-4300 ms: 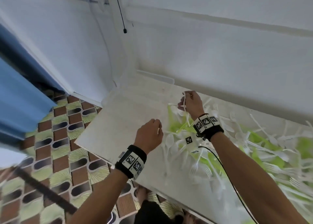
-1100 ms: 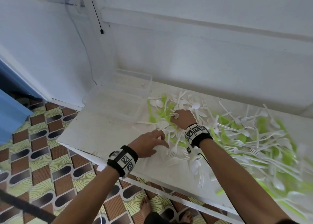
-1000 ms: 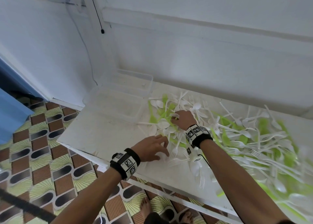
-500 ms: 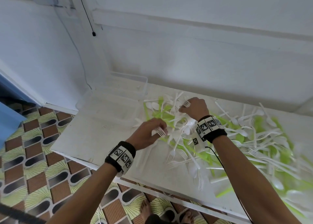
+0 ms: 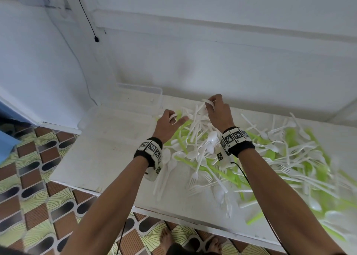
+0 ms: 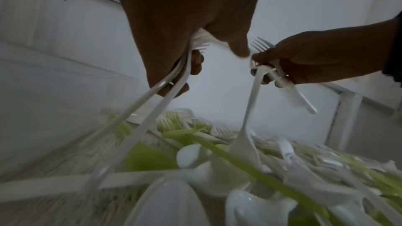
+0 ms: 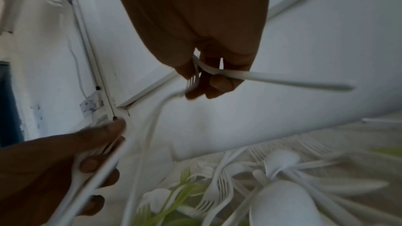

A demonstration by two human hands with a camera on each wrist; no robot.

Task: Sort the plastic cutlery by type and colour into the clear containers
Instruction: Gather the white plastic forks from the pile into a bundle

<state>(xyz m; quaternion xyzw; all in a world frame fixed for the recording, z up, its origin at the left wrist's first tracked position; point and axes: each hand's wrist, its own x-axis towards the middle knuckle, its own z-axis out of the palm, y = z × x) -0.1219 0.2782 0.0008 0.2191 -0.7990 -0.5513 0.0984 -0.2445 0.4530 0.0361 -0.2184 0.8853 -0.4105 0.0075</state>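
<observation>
A heap of white and green plastic cutlery (image 5: 251, 158) covers the right half of the white table (image 5: 92, 158). Both hands hover over the heap's left end. My left hand (image 5: 173, 119) grips two white forks (image 6: 152, 102) near their heads, the handles hanging down toward the heap. My right hand (image 5: 209, 105) pinches a few white forks (image 7: 282, 79), one handle sticking out sideways and another trailing down. Two clear containers (image 5: 139, 87) stand at the table's far left corner, just left of the hands; what lies inside them is hard to tell.
A wall runs along the table's far side, with a black cable (image 5: 85, 13) hanging at the left. The table's front edge (image 5: 173, 214) drops to a patterned tile floor (image 5: 38, 196), where bare feet (image 5: 166, 239) show. The table's left half is bare.
Both hands have risen off the heap toward the far left, each now holding white forks. A second ago they were down in the cutlery, the left with fingers spread flat.
</observation>
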